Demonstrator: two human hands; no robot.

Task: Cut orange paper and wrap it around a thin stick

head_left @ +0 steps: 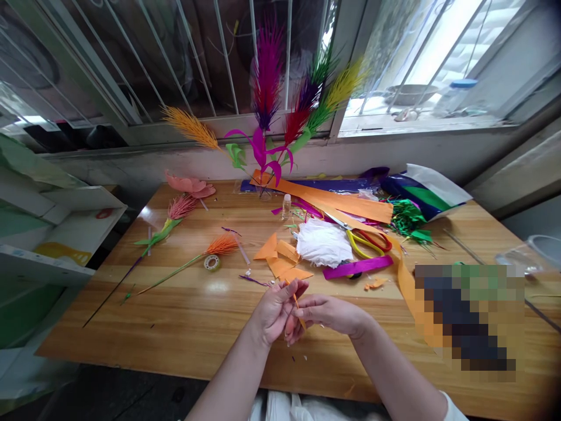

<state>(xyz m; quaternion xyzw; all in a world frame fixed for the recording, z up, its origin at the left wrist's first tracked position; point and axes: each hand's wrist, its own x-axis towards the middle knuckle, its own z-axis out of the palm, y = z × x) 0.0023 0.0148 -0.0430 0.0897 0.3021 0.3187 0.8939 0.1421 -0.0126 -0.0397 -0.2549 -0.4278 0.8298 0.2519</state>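
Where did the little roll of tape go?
In the head view, the small roll of clear tape lies on the wooden table, left of centre, touching the orange paper flower, left of the orange paper scraps.

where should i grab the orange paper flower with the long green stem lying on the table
Take the orange paper flower by its thin green stem, near mid-length, pinching from above. The stem lies flat on the wooden table, bare on both sides, running from lower left up to the head. The fringed head looks easily crushed, and a small tape roll sits right beside it.
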